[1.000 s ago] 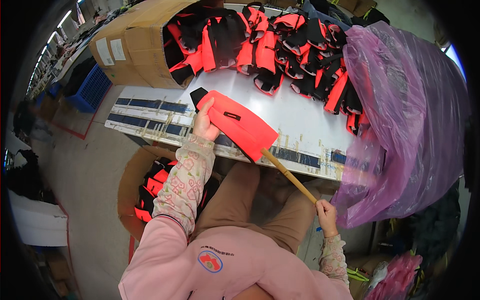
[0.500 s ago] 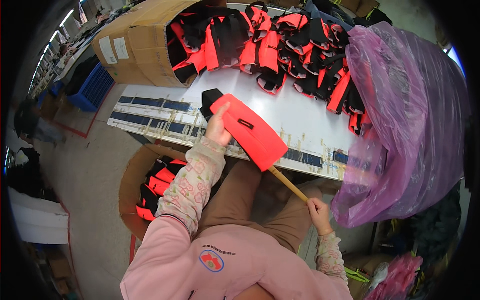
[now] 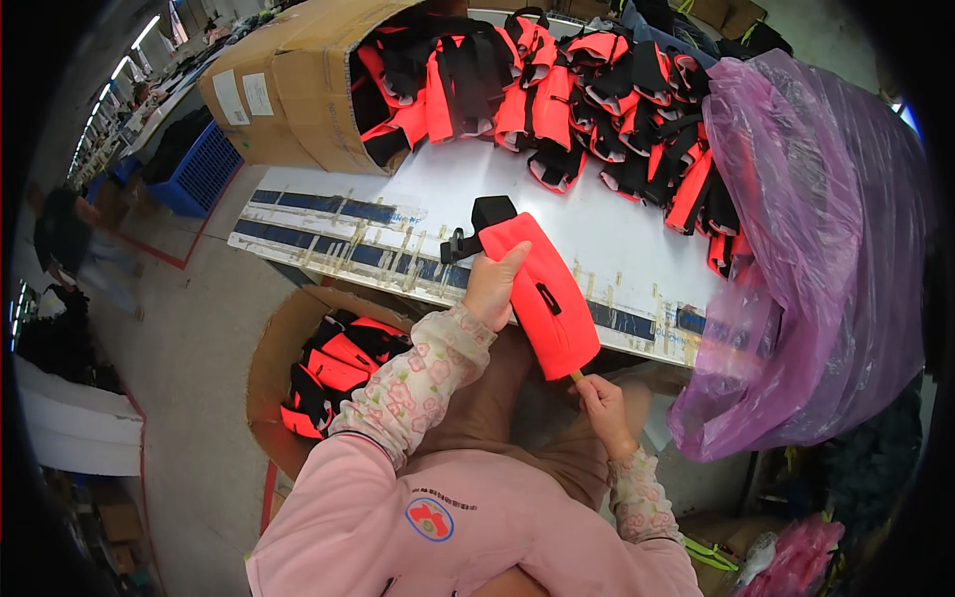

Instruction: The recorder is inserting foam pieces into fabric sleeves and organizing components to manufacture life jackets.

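Head view: left hand point(image 3: 494, 289) has its fingers wrapped around the upper part of an orange pouch point(image 3: 542, 289) with a black strap end, held tilted just above the near edge of the white tabletop point(image 3: 398, 189); right hand point(image 3: 603, 406) has its fingers closed on a wooden stick point(image 3: 576, 376) that runs up into the pouch's lower end. Far side holds a heap of orange-and-black pieces point(image 3: 597, 99) spilling from a cardboard box point(image 3: 288, 90), a purple plastic bag point(image 3: 826, 249) at right, and a carton of pieces point(image 3: 333, 373) on the floor at left. Risk, as I judge it: the stick could poke through or snag a seam if pushed hard, since the pouch is gripped only near its top.
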The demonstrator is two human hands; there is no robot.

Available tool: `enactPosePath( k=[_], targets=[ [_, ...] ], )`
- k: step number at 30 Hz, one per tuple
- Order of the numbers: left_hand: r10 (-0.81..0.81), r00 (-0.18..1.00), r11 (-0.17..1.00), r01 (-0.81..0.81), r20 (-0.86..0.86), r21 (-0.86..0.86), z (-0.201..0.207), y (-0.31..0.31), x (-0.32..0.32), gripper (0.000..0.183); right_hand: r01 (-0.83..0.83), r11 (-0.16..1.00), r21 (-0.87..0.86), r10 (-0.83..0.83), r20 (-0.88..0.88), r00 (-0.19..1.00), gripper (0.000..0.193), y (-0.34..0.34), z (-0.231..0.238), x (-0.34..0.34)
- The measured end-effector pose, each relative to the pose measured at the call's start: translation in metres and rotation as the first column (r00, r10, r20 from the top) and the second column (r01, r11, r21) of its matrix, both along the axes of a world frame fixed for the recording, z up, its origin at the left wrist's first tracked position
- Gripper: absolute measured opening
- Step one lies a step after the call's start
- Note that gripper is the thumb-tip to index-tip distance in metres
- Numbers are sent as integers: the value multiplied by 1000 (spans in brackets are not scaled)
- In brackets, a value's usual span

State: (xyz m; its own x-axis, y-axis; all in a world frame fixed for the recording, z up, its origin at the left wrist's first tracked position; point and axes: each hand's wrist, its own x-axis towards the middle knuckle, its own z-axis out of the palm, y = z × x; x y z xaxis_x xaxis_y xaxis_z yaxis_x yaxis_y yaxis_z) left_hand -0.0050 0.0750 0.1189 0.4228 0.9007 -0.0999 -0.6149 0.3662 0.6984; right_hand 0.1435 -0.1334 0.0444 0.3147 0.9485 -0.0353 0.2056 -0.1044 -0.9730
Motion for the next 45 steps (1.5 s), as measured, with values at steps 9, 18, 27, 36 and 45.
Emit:
enactPosePath(
  k=[9,18,27,36,45],
  targets=[
    [78,994,996,-81,77,26,-3,3,-23,20,-81,993,-84,83,23,996,20,14,16,20],
    [257,962,960,-243,-93,143,-13,32,-244,39,176,981,82,-188,636,748,15,11,27,141],
    [420,-141,885,280,-897,371,-95,42,-337,52,258,964,69,-184,873,451,15,76,40,201],
    [790,83,471,552,-608,688,-2,193,16,58,320,878,355,-456,824,336,24,101,-6,169],
    [612,284,722,179,-738,668,-26,263,56,18,376,836,399,-539,725,429,28,106,-5,176]
  ],
)
